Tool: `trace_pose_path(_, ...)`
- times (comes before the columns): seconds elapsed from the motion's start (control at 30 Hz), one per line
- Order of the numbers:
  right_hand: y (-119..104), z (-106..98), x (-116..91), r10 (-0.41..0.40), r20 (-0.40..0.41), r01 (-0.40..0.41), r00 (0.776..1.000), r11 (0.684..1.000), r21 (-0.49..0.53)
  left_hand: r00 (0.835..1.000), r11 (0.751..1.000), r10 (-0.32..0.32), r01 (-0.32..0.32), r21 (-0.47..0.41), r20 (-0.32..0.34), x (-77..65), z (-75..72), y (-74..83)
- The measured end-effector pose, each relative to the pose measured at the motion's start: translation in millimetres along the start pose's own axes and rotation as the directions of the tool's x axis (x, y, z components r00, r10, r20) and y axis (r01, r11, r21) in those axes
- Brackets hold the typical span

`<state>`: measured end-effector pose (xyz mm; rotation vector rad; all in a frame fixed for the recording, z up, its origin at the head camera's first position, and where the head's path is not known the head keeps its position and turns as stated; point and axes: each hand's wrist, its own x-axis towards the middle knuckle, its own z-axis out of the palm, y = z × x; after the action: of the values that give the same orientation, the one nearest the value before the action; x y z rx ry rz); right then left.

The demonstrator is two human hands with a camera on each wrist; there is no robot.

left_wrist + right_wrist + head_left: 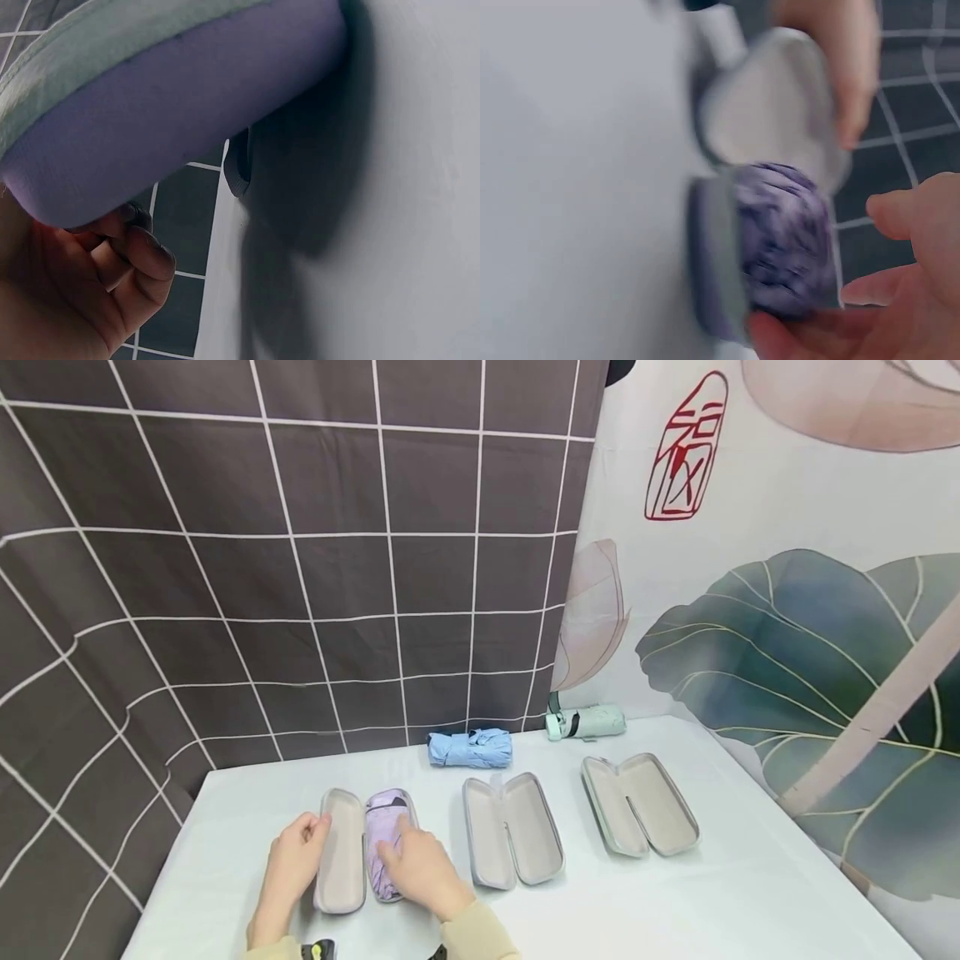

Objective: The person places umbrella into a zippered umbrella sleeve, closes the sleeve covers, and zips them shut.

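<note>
A folded purple umbrella (384, 831) lies in the right half of an open hard case with a pale lining. The left half, the case lid (343, 860), stands open beside it, and its purple outside shows as the case shell (172, 112) in the left wrist view. My left hand (295, 853) holds the lid's outer edge with curled fingers; the thumb is hidden in the left wrist view. My right hand (423, 867) rests on the umbrella and the case's right edge, thumb and fingers spread. In the right wrist view the umbrella (784, 232) is blurred.
Two more open cases stand to the right, a middle case (536, 827) and a far-right case (660, 806). Behind them lie a folded blue umbrella (470, 748) and a folded mint-green umbrella (596, 722). A dark checked curtain (330, 577) hangs along the white table's (675, 910) back edge.
</note>
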<state>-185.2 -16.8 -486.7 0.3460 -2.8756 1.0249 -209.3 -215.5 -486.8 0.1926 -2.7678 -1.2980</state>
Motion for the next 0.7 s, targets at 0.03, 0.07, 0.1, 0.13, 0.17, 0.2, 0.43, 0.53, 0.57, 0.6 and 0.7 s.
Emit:
trace_pose_path(0.03,1.5,-5.0,0.4,0.000,0.001,0.000,1.000,0.998,0.057,1.000,1.000,0.002,-0.002,0.001,-0.006,0.0,-0.6,-0.4)
trace_pose_path(0.07,3.1,-9.4,0.7,0.001,-0.002,-0.001,1.000,0.995,0.103,1.000,1.000,0.004,-0.004,0.001,-0.010,0.2,-1.0,-0.7)
trace_pose_path(0.1,5.0,-12.8,1.1,0.004,-0.007,-0.003,1.000,0.990,0.139,1.000,1.000,0.007,-0.007,0.001,-0.013,0.2,-1.5,-0.9)
trace_pose_path(0.13,6.8,-15.4,1.4,0.006,-0.015,-0.004,1.000,0.987,0.163,1.000,1.000,0.009,-0.009,-0.001,-0.015,0.1,-2.0,-1.0)
trace_pose_path(0.17,9.0,-16.5,2.2,0.010,-0.021,-0.006,1.000,0.983,0.184,1.000,1.000,0.011,-0.011,-0.002,-0.017,-0.1,-2.3,-1.1)
trace_pose_path(0.2,11.2,-16.9,3.3,0.013,-0.030,-0.006,0.999,0.979,0.206,1.000,1.000,0.013,-0.013,-0.002,-0.020,-0.2,-2.6,-1.1)
trace_pose_path(0.43,24.5,-8.9,15.6,0.106,-0.097,-0.078,0.990,0.964,0.256,1.000,1.000,0.008,-0.009,-0.019,-0.025,-0.2,-2.5,1.8)
trace_pose_path(0.53,29.0,-2.3,20.2,0.166,-0.081,-0.139,0.983,0.952,0.272,1.000,1.000,0.004,-0.004,-0.018,-0.024,-0.4,-2.1,2.6)
trace_pose_path(0.57,30.3,-0.5,21.3,0.172,-0.079,-0.145,0.982,0.950,0.277,1.000,1.000,0.001,-0.002,-0.017,-0.026,-0.5,-2.0,2.6)
trace_pose_path(0.6,31.5,1.4,22.7,0.182,-0.074,-0.154,0.980,0.946,0.287,1.000,1.000,-0.003,0.002,-0.017,-0.025,-0.7,-1.8,2.7)
trace_pose_path(0.7,34.5,6.0,26.7,0.208,-0.072,-0.178,0.975,0.938,0.298,1.000,1.000,-0.007,0.007,-0.020,-0.025,-2.0,-1.8,2.2)
